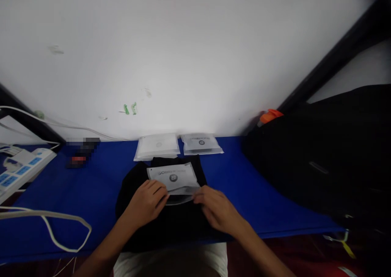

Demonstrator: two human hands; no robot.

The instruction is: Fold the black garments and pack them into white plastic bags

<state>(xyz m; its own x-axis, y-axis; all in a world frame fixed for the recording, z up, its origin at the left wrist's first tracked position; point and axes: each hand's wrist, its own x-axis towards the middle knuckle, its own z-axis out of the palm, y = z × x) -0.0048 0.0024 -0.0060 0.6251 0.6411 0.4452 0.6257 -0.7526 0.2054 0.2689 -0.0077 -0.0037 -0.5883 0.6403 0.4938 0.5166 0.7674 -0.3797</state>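
Both hands, left (147, 201) and right (217, 208), gripping a frosted pouch (174, 180) atop a folded black garment (171, 220).

black pile (330, 159) blocks right, blue tabletop (97, 187) open left

two sealed packets (157, 146) by the wall, power strip (21, 169), black bag (330, 154)

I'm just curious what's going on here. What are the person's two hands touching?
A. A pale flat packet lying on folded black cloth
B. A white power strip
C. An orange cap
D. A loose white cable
A: the left hand and right hand both pinch the near edge of the pale packet, which lies on the black cloth.
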